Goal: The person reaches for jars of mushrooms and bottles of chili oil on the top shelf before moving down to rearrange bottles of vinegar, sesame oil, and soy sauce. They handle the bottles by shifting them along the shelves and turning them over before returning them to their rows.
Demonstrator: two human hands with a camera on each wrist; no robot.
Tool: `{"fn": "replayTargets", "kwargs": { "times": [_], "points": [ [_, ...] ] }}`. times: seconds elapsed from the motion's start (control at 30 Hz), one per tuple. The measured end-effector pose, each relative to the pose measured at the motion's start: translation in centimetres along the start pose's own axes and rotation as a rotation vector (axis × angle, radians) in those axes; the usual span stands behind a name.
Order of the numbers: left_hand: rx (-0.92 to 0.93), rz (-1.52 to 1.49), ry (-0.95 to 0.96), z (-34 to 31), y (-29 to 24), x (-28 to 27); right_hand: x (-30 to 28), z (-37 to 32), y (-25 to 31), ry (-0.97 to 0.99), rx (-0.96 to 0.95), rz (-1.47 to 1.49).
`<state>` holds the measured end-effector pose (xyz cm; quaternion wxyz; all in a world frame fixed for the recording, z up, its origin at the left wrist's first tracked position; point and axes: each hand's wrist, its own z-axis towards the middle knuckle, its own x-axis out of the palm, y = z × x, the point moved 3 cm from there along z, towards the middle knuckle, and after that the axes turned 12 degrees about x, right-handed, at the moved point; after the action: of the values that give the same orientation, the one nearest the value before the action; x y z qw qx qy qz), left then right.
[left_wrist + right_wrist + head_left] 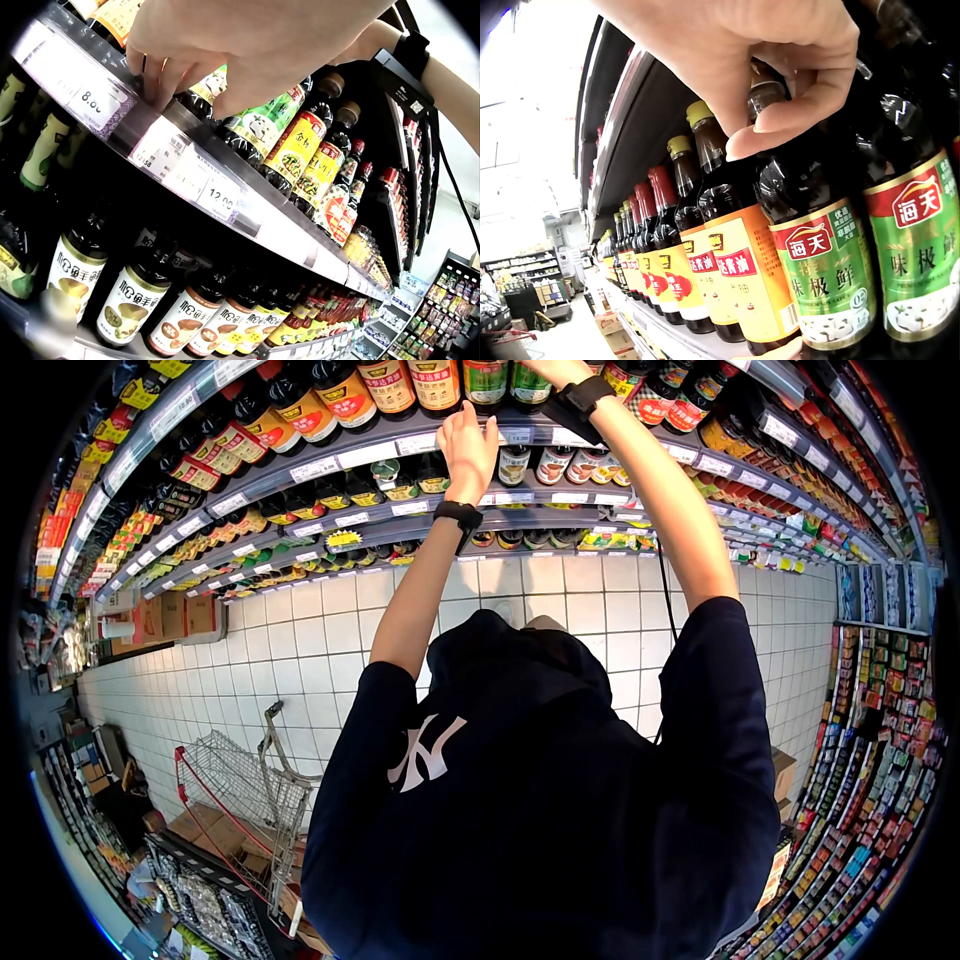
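My right hand (780, 67) curls its thumb and fingers around the neck of a soy sauce bottle (829, 277) with a green and red label. The bottle stands upright in the front row, beside another green-labelled bottle (919, 240). In the head view the right hand (558, 370) is partly cut off at the top edge. My left hand (468, 450) reaches up to the front edge of the same shelf, fingers extended. In the left wrist view, the left hand's fingers (154, 79) rest at the shelf lip, above the price tags (180, 169), close to the bottle bases.
Orange-labelled bottles (754, 277) stand close alongside on the left. Lower shelves hold more sauce bottles (131, 304). Behind the person are a shopping cart (235, 790) with cartons and a rack of packets (870, 760). A black cable (668, 590) hangs from the right arm.
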<state>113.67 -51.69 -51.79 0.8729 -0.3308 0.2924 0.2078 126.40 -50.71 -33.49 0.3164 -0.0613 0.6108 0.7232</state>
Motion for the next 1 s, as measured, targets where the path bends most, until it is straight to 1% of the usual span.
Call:
{"fn": "replayTargets", "kwargs": {
  "times": [0.07, 0.1, 0.13, 0.2, 0.23, 0.27, 0.33, 0.37, 0.47, 0.5, 0.53, 0.6, 0.63, 0.67, 0.73, 0.77, 0.8, 0.87, 0.93, 0.97, 1.0],
  "points": [
    [0.002, -0.005, 0.008, -0.1, -0.3, 0.2, 0.6, 1.3, -1.3, -0.017, -0.003, -0.341],
    [-0.004, 0.007, 0.001, 0.0, -0.2, 0.2, -0.2, -0.3, 0.8, 0.095, 0.167, -0.251],
    [-0.01, 0.019, -0.006, 0.1, -0.2, 0.3, 1.1, 1.1, -1.3, -0.22, -0.188, -0.38],
    [-0.007, -0.006, -0.035, 0.0, 0.0, 0.5, 1.1, 0.8, -1.6, -0.216, -0.175, -0.332],
    [0.003, -0.002, -0.044, -0.2, 0.1, 0.7, 1.0, 0.7, -1.4, -0.212, -0.15, -0.356],
    [0.012, 0.002, -0.056, -0.3, 0.3, 0.9, 1.0, 0.4, -1.4, -0.186, -0.107, -0.356],
    [0.026, 0.005, -0.062, -0.4, 0.2, 0.9, 0.8, 0.1, -1.5, -0.113, -0.086, -0.336],
    [0.023, 0.0, -0.063, -0.4, 0.1, 0.8, 0.6, -0.1, -1.4, -0.107, -0.119, -0.293],
    [0.011, 0.016, -0.071, -0.5, 0.4, 1.3, 0.9, -0.4, -2.4, -0.26, -0.228, -0.291],
    [0.015, 0.006, -0.077, -0.6, 0.4, 1.3, 0.9, -0.7, -2.9, -0.153, -0.144, -0.351],
    [0.018, -0.002, -0.082, -0.6, 0.3, 1.2, 0.7, -1.5, -2.2, -0.176, -0.216, -0.256],
    [0.021, -0.005, -0.064, -0.7, 0.3, 1.3, 0.4, -3.5, -1.5, -0.231, -0.123, -0.167],
    [0.025, -0.015, -0.057, -0.7, 0.2, 1.1, 0.3, -4.6, -1.2, -0.276, -0.182, 0.021],
    [0.027, -0.024, -0.05, -0.7, 0.1, 0.9, 0.0, -5.2, -1.7, -0.135, -0.003, -0.009],
    [0.03, -0.04, -0.052, -0.7, -0.1, 0.5, 0.4, -7.1, -3.3, -0.306, -0.046, 0.116],
    [0.033, -0.057, -0.049, -0.7, -0.2, 0.4, 0.0, -8.3, -4.2, -0.329, 0.063, 0.082],
    [0.03, -0.056, -0.052, -0.7, -0.2, 0.5, 0.4, -8.5, -6.1, -0.375, 0.104, 0.064],
    [0.045, -0.032, -0.065, -0.8, -0.3, 0.5, 0.7, -9.1, -7.9, -0.413, 0.247, -0.084],
    [0.041, -0.019, -0.059, -0.8, -0.7, 0.5, 1.3, -9.0, -9.7, -0.317, 0.334, -0.116],
    [0.041, -0.002, -0.056, -0.7, -0.7, 0.4, 1.7, -8.9, -10.1, -0.349, 0.285, -0.148],
    [0.046, 0.001, -0.056, -0.7, -0.7, 0.4, 1.9, -8.8, -10.4, -0.353, 0.283, -0.143]
  ]
}}
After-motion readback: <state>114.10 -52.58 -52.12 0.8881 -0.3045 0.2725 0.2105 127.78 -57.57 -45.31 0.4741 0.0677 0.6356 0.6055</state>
